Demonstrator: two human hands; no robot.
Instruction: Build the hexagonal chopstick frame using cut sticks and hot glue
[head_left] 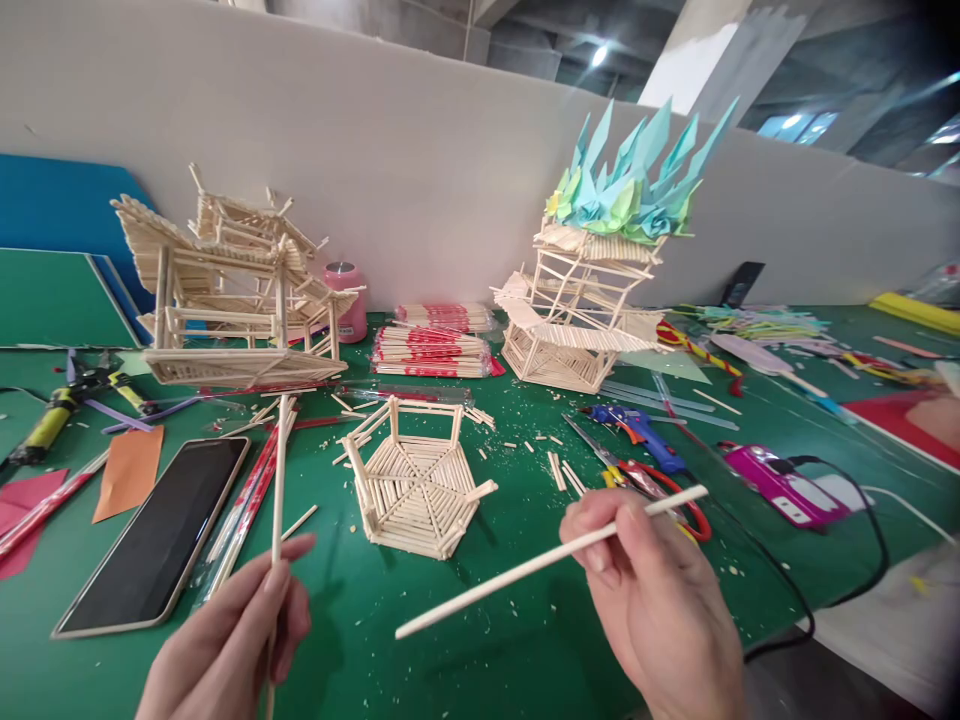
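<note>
My left hand (240,630) pinches an upright wooden stick (280,470) between thumb and fingers at the lower left. A second wooden stick (510,580) lies slantwise in my right hand (645,590), gripped near its upper right end. Between and beyond the hands sits a small hexagonal stick frame (420,490) on the green table (465,680). Its floor is made of sticks laid in rings, and a few short posts and rails rise from its edge. Both held sticks are apart from this frame.
A phone (161,540) lies left, a stick house (240,300) behind it. Bundled sticks (431,350) are at the back. Farther right stand a stick tower with paper leaves (592,300), scissors (600,447), a blue glue gun (637,437) and a pink power strip (780,485) with cables.
</note>
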